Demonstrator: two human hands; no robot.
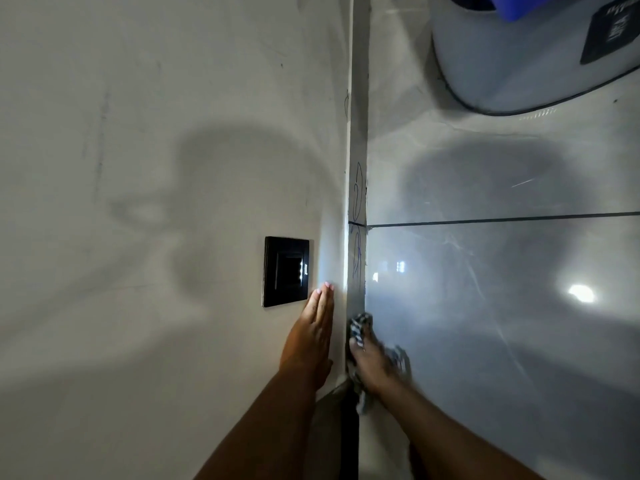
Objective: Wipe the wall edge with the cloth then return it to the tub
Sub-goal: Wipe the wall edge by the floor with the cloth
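Head camera, looking along a corner: on the left spreads a plain off-white painted wall (138,168), crossed by soft shadows and a few faint scuffs. Set into it low down is a square black glossy switch plate (286,271), catching a small glint of light on its right side. Just right of that plate lies the left hand (311,334), pressed flat against the painted surface with fingers straight and held close together, holding nothing; its fingertips reach up beside the plate's lower right corner. Next comes the narrow pale vertical wall edge (358,150), a strip running top to bottom between the two surfaces and marked with thin blue pen scribbles around its middle. Against the lower part of this strip sits the black-and-white checked cloth (360,329), bunched up and touching the edge, with more of it trailing below the wrist. The right hand (372,362) covers that cloth, fingers curled around it and pressing it to the strip; the hand is slightly blurred. Further right stretches the glossy grey tiled surface (502,306), split by one dark grout line and bright with reflections. At upper right stands the large white rounded plastic tub (502,64), well apart from the cloth, with something blue (516,8) showing at its rim and a black label (613,32) on its side.
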